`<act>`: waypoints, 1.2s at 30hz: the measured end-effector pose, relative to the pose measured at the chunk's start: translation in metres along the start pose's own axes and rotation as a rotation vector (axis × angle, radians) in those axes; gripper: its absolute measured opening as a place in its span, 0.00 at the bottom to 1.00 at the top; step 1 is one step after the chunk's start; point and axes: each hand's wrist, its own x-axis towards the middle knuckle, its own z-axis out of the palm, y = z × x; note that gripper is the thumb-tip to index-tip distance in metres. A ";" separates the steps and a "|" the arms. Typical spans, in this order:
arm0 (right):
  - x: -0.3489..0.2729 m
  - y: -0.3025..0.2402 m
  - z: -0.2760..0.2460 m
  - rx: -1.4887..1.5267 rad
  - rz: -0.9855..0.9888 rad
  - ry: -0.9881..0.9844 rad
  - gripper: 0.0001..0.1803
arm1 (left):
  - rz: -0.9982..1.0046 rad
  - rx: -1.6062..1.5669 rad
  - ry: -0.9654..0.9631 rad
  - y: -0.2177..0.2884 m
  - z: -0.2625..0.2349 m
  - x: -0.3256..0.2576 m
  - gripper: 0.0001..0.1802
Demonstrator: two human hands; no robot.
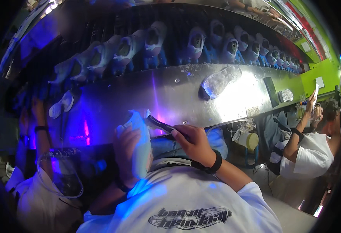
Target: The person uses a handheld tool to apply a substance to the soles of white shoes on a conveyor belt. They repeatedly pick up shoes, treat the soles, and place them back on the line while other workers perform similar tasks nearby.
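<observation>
My left hand (pixel 127 149) is wrapped round a pale shoe (pixel 141 151), held upright in front of my chest at the bench's near edge. Blue light falls on the shoe, so its details are hard to make out. In my right hand (pixel 197 144) is a slim brush (pixel 163 125) with a dark handle, gripped between thumb and fingers. Its pale tip points left and meets or nearly meets the shoe's upper end; I cannot tell whether they touch.
A metal bench (pixel 131 93) lies ahead, with white shoes (pixel 195 40) on blue supports in a row behind it. A white padded piece (pixel 221 81) rests on the bench. Co-workers sit left and right (pixel 308 155). A yellowish container (pixel 252 140) hangs near the bench's right front.
</observation>
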 end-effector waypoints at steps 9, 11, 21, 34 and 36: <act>-0.034 -0.017 -0.018 0.282 0.184 -0.210 0.14 | -0.022 0.016 -0.029 0.002 -0.002 0.003 0.35; -0.039 -0.020 -0.020 0.270 0.153 -0.175 0.14 | -0.040 0.038 -0.026 0.009 -0.001 0.008 0.37; -0.055 -0.034 -0.030 0.279 -0.069 -0.029 0.12 | -0.140 0.061 -0.070 0.033 -0.003 0.036 0.48; -0.044 -0.061 -0.058 0.007 -0.155 0.114 0.10 | -0.183 0.122 -0.104 0.045 0.000 0.081 0.41; -0.038 -0.071 -0.064 -0.037 -0.148 0.135 0.10 | -0.201 0.118 -0.109 0.045 -0.002 0.086 0.41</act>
